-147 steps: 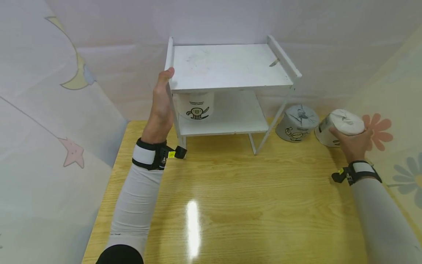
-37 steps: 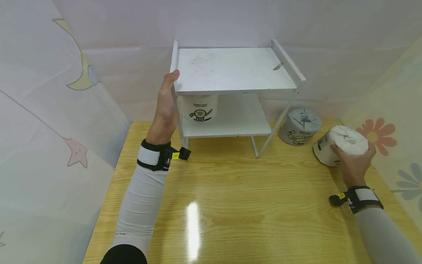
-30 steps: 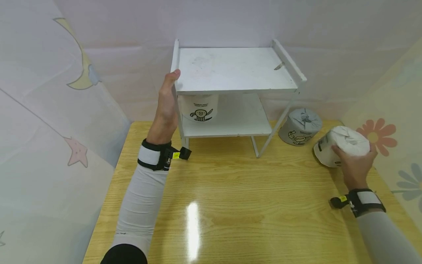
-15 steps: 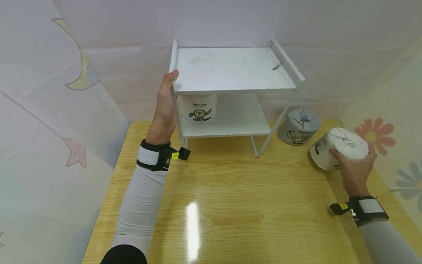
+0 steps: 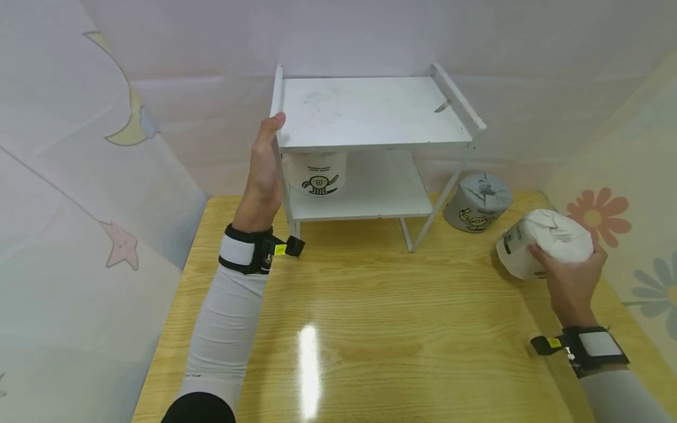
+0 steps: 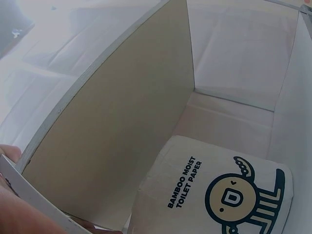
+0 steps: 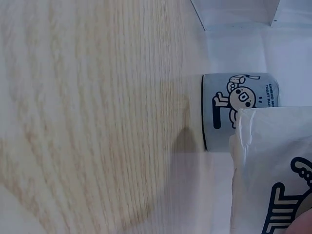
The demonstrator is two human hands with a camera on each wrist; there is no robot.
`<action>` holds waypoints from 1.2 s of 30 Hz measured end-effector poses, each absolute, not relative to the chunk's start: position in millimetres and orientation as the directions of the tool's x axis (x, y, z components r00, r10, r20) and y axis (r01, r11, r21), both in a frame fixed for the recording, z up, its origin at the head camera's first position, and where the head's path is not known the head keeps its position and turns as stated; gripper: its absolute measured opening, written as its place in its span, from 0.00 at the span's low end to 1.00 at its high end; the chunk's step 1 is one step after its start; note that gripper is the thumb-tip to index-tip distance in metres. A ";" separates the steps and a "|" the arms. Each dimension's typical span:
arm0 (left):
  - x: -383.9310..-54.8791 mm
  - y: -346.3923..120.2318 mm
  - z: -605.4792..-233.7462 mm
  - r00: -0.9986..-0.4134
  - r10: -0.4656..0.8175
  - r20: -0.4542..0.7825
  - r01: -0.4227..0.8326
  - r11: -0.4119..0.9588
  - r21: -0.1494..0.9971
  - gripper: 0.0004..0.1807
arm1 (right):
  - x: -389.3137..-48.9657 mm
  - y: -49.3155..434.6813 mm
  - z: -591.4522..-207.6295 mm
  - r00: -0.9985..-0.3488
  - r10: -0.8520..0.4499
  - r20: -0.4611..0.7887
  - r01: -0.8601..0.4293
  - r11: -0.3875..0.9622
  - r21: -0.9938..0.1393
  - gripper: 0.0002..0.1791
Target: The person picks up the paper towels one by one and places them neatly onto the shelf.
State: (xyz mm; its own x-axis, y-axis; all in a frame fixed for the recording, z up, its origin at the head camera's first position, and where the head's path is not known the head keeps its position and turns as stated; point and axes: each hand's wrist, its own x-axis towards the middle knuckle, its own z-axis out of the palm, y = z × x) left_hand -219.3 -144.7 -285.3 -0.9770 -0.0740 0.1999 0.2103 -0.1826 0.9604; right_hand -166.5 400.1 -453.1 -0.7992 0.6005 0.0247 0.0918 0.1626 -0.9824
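My left hand (image 5: 262, 176) grips the left side of a white two-tier shelf (image 5: 370, 114), thumb over the top edge. Under that top board, a white-wrapped toilet paper roll (image 5: 317, 175) stands at the left of the lower tier; the left wrist view shows its print (image 6: 231, 195) close up. At the right, my right hand (image 5: 575, 285) holds another white-wrapped toilet paper roll (image 5: 550, 238) from its near side, fingers partly hidden behind it. This roll is tilted and appears slightly above the table, with a shadow below it. A grey-wrapped toilet paper roll (image 5: 478, 202) stands between it and the shelf.
The shelf stands on a glossy wood-grain table (image 5: 381, 329), against a pale back wall sheet (image 5: 359, 35). Printed sheets close off both sides: a moon and star on the left, a red flower (image 5: 597, 217) near my right hand.
My right hand has drawn the white roll back from the wall, toward me, tilting it and seemingly lifting it slightly. My left hand keeps its grip on the shelf; the grey roll stays put.
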 end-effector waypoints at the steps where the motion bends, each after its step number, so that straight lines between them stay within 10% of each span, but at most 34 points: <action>1: -219.6 -144.5 -285.4 -0.977 -0.074 0.200 0.210 -0.182 0.961 0.43 | -165.0 399.4 -452.6 -0.799 0.601 0.028 0.091 0.167 -0.982 0.59; 9: -219.7 -144.3 -285.8 -0.977 -0.068 0.201 0.210 -0.184 0.960 0.45 | -159.6 390.2 -448.1 -0.807 0.582 0.104 -0.075 0.074 -0.994 0.56; 36: -219.4 -144.6 -285.0 -0.978 -0.070 0.197 0.207 -0.184 0.961 0.44 | -130.6 333.5 -411.9 -0.833 0.536 0.139 0.022 0.283 -0.959 0.54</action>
State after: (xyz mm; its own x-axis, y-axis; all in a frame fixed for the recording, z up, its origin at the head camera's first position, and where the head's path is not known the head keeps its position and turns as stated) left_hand -219.4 -144.6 -285.0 -0.9779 -0.0705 0.1970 0.2068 -0.1839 0.9609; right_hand -130.6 333.5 -411.9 -0.8327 0.5359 0.1394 0.0217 0.2830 -0.9589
